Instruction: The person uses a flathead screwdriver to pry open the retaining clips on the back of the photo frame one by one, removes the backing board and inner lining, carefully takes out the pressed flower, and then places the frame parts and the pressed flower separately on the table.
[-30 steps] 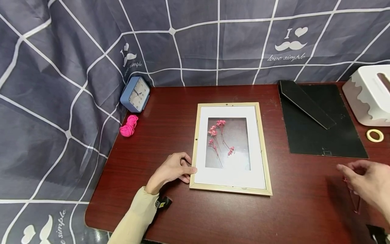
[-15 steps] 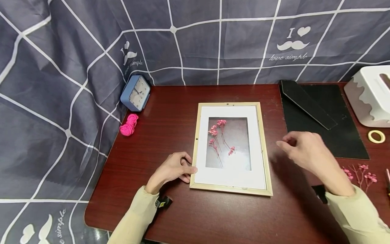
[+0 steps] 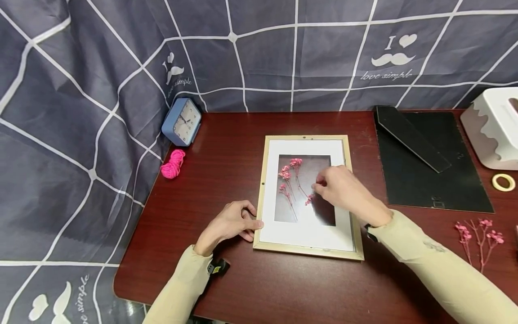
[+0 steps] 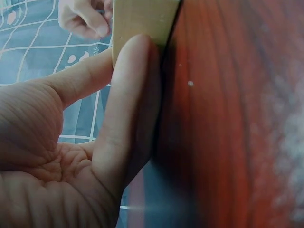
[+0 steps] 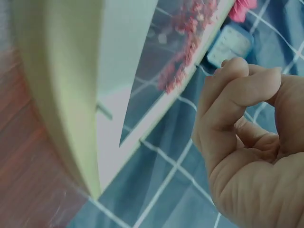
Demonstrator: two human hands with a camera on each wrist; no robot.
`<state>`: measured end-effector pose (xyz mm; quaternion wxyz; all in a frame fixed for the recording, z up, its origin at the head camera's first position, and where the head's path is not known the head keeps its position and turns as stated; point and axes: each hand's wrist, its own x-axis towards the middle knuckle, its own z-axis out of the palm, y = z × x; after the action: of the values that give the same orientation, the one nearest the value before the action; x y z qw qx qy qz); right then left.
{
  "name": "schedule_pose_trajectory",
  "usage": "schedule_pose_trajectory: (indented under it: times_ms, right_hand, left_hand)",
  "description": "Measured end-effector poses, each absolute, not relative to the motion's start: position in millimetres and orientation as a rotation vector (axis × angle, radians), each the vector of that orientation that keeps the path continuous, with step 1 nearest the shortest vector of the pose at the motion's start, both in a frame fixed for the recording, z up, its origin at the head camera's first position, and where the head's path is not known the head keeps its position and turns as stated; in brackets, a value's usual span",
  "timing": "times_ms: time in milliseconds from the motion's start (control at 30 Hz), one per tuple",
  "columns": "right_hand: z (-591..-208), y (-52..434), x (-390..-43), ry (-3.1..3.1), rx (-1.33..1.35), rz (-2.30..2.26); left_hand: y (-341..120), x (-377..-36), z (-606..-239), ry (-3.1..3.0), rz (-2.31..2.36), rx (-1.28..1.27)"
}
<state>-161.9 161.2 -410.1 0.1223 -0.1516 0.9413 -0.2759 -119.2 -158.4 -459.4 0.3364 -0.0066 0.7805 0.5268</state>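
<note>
- The right hand has swung in from the bench's 4 o'clock edge and now hovers over the picture frame, fingers curled toward the thumb, seemingly holding nothing.
- It left a loose flower sprig at 4 o'clock.
- The left hand still braces the frame's left edge, fingers curled against it.
- Inside the frame, centre bench, lie pink dried flowers on a white mat.
</note>
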Motion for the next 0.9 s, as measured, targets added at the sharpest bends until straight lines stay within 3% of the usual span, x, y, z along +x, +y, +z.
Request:
schedule_pose_trajectory:
  times_ms: [267,733,900]
  right_hand:
    - [-428,137,-182,2.715,-0.556,-0.735]
    - [-430,125,-190,2.63,-0.479,-0.746]
    - [-468,131,-208,2.616,-0.482,-0.774]
  left_hand:
    - [-157,-120,-459,2.03,1.373,-0.013]
    - [-156,-120,-457,2.026,1.372,-0.02]
    - [-157,-121,-457,2.028,1.364,-0.019]
